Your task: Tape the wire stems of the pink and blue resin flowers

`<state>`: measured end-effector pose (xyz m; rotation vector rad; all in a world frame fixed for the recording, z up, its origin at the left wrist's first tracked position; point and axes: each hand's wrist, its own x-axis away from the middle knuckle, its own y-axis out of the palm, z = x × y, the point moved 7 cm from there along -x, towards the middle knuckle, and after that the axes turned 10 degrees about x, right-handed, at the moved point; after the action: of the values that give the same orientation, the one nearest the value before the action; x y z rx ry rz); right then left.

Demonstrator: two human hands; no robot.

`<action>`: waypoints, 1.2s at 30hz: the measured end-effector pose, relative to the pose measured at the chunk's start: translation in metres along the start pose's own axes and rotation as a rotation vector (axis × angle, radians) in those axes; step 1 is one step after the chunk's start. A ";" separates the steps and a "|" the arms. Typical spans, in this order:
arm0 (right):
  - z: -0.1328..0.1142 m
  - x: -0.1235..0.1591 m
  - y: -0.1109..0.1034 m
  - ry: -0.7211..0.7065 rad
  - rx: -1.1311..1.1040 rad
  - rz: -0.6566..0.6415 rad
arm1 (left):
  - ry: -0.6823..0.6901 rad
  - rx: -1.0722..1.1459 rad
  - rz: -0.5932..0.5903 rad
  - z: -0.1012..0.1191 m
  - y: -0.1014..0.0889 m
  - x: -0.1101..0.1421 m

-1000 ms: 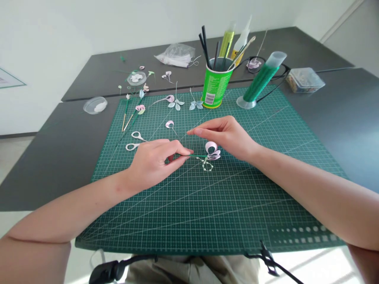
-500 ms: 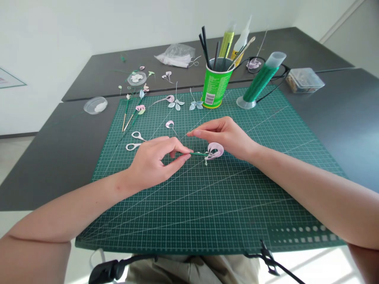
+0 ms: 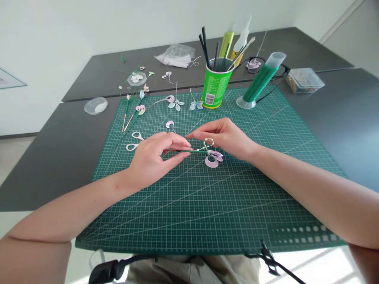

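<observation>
My left hand pinches the green stem of a small handmade flower over the green cutting mat. The flower's pink petals hang below the stem tip and a little wire loop of beads sticks up above it. My right hand has its thumb and forefinger pressed together just above the stem, near the left fingertips; what they grip is too thin to make out.
Small scissors lie left of my left hand. A green cup of tools, a tilted green spool tube, loose petals and flower pieces, two clear dishes, a plastic bag and a clear box sit farther back.
The stem has been rolled in my left fingers: the pink petals swung from above the stem to below it, and the bead loop from below to above. Both hands stayed almost in place.
</observation>
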<state>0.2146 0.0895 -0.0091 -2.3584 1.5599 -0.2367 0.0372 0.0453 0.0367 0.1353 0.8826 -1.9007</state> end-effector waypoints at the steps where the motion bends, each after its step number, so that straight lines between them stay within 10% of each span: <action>1: 0.000 0.000 0.000 0.005 0.008 -0.002 | 0.000 -0.006 0.006 0.000 0.000 0.000; 28: -0.017 0.006 0.013 -0.123 -0.011 -0.201 | -0.518 0.415 0.176 -0.050 -0.003 0.000; 36: 0.000 0.003 0.005 0.094 -0.089 -0.081 | -0.676 0.607 0.166 -0.057 0.002 0.003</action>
<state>0.2114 0.0849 -0.0111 -2.5162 1.5484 -0.3065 0.0223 0.0785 -0.0071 -0.0714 -0.1623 -1.8189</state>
